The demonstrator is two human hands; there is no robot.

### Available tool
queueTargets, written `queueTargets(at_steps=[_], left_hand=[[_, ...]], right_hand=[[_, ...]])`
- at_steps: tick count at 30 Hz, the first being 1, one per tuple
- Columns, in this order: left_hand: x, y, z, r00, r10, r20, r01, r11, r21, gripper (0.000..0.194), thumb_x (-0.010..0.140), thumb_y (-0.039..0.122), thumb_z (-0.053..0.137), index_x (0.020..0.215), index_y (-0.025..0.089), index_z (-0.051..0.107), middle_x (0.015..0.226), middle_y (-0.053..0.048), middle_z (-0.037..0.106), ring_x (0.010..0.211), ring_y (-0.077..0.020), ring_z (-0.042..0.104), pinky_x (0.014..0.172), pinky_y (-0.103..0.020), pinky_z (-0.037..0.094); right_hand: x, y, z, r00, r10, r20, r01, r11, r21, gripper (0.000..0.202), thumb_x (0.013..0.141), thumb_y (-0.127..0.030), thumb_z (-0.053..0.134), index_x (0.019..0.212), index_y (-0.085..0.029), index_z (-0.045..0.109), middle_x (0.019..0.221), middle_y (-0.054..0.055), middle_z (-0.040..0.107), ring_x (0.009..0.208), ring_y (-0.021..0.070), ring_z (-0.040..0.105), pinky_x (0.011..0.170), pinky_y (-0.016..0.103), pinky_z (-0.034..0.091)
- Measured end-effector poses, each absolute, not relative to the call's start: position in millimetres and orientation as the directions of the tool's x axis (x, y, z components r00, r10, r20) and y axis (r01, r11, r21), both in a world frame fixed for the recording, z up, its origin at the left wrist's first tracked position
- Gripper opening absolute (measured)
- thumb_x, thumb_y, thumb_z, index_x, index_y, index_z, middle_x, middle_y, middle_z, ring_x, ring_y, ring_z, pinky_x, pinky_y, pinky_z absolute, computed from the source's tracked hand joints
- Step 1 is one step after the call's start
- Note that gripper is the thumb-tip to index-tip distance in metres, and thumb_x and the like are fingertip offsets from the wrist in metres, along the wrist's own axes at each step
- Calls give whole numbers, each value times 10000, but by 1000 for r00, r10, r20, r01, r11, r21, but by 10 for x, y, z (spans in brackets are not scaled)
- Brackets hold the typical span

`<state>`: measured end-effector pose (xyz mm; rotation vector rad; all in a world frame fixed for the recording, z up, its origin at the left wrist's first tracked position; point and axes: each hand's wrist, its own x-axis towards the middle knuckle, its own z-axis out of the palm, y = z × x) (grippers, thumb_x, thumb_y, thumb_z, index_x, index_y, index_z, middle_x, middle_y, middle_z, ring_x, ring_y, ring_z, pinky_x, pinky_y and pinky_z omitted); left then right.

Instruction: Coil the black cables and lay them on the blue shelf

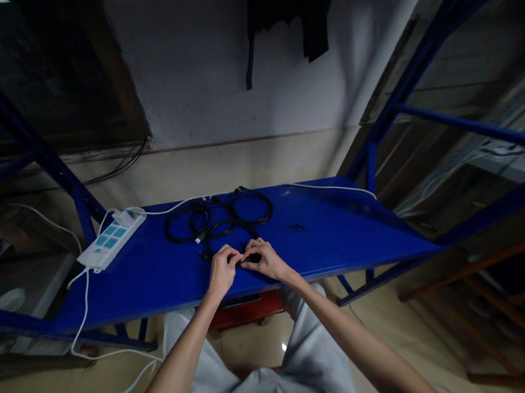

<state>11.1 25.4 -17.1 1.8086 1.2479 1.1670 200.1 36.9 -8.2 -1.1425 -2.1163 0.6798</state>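
Note:
Over the front of the blue tabletop (341,237), my left hand (223,270) and my right hand (266,261) meet with fingertips pinched together. A small dark piece (254,258) shows within the fingers of my right hand; its kind cannot be made out. My left fingers are closed too, and what lies between them is hidden. Just beyond the hands, coiled black cables (253,206) lie in several loops, with a light-coloured plug end (198,240) among them. To the right of the coils is a little cluster of thin black pieces (295,227).
On the table's left end rests a white power strip (112,240) with blue sockets. Its white cord (84,309) drops over the edge to the floor. Blue metal posts (371,164) frame both sides, and black cloth (294,1) hangs against the wall behind.

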Motion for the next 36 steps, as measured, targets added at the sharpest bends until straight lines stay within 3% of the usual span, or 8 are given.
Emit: queueTargets(at_steps=[4,9,20,29,33,36], left_hand=[[89,273,-184,86,945,314,325,-325,888,159,932,220,617,783,176,651,829,-10,618,752,-134,578,715,-255,421],[80,271,-173,70,951,302,341,-307,889,162,944,235,610,793,180,632,849,-16,617,784,-142,593,735,-257,437],[182,151,-85,216,938,272,536,-347,770,180,983,228,518,819,194,585,862,-18,574,803,-159,571,779,-284,425],[192,148,-107,286,921,265,523,-382,762,169,987,225,481,896,198,621,932,-48,612,883,-183,605,839,-303,472],[179,160,-131,309,906,288,509,-414,755,277,1021,222,392,1048,212,668,1047,-80,641,1005,-205,617,934,-330,482],[162,169,-164,315,901,298,517,-426,742,319,1018,196,373,1125,221,673,1083,-88,645,1011,-209,619,946,-342,490]], right_hand=[[2001,327,-30,-409,857,315,534,504,-678,109,805,-243,840,901,-244,789,1054,54,654,1039,221,534,941,386,350],[2004,329,-56,-389,851,353,513,519,-684,68,817,-241,829,825,-220,765,1034,56,670,1028,223,531,924,388,350],[2026,228,-74,-355,865,354,550,500,-669,56,917,-267,730,880,-228,743,957,50,726,980,230,554,855,362,361],[2056,132,-57,-451,796,402,551,604,-576,146,1013,-206,541,994,-207,686,1010,71,675,998,217,555,882,350,427],[2080,133,-65,-467,796,386,438,587,-680,148,994,-162,537,1011,-207,676,1027,73,657,992,192,588,889,304,467],[2085,181,-87,-426,842,332,377,499,-780,119,957,-169,591,975,-214,700,993,57,648,886,170,607,809,281,478]])
